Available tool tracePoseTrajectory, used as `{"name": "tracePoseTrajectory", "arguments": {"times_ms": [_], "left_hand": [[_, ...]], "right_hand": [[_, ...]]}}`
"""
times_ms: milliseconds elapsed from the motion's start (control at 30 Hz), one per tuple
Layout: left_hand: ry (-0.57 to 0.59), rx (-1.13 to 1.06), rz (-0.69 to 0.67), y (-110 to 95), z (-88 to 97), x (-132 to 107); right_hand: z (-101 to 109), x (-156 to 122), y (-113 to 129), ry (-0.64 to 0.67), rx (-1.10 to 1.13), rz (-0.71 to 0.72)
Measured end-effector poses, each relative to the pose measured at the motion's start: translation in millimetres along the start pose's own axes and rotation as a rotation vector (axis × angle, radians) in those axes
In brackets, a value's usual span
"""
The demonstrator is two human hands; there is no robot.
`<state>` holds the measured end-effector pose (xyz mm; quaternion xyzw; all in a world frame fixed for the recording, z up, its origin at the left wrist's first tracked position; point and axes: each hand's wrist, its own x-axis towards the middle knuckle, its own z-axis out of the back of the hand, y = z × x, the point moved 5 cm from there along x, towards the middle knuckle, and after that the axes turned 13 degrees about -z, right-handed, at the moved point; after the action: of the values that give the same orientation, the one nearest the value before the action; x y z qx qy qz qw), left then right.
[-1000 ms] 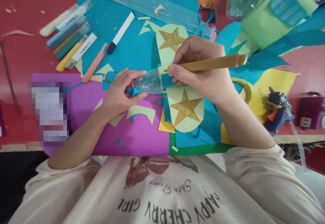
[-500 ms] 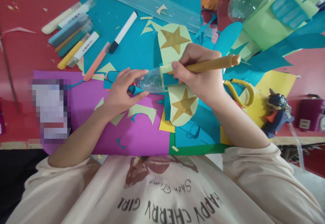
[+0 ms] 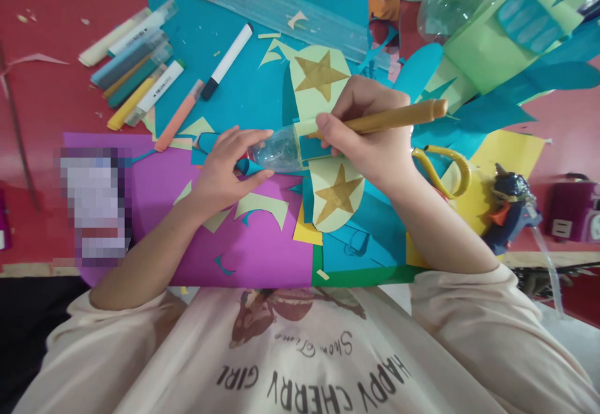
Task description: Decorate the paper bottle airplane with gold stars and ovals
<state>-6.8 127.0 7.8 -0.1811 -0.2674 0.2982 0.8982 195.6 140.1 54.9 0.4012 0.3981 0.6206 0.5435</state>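
Note:
A brown-yellow marker (image 3: 398, 117) is pinched in my right hand (image 3: 375, 132), its tip down by the blue paper band (image 3: 313, 147) around a clear plastic bottle (image 3: 276, 149). My left hand (image 3: 229, 167) grips the bottle's cap end, where a bit of red and curled blue paper show between thumb and fingers. From the bottle's two sides spread pale green paper wings (image 3: 300, 98), each with a brown-gold star (image 3: 322, 76) on it. My right hand hides the bottle's far end and part of the wings.
Several markers (image 3: 135, 64) lie at the left, with an uncapped-looking white and black marker (image 3: 227, 62) nearer the middle. Yellow-handled scissors (image 3: 445, 170) and a dark blue glue gun (image 3: 513, 207) lie at the right. Paper scraps (image 3: 265, 207) cover the purple sheet (image 3: 164, 214). A blurred phone-like object (image 3: 96, 204) is at the left.
The marker and my right fingers have shifted very slightly. My left hand keeps its hold on the bottle, and the whole view has moved a touch.

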Motion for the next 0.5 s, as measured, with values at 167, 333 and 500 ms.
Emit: {"name": "tracePoseTrajectory", "arguments": {"times_ms": [167, 333, 500], "left_hand": [[-0.008, -0.035, -0.002, 0.3, 0.1, -0.4], [-0.031, -0.03, 0.004, -1.8, 1.5, 0.5], [-0.053, -0.035, -0.025, -2.4, 2.3, 0.9]], "right_hand": [[-1.9, 1.2, -5.4, 0.029, -0.044, -0.002], [-2.3, 1.5, -5.3, 0.049, -0.098, 0.008], [-0.7, -0.2, -0.8, 0.063, -0.115, -0.003]]}}
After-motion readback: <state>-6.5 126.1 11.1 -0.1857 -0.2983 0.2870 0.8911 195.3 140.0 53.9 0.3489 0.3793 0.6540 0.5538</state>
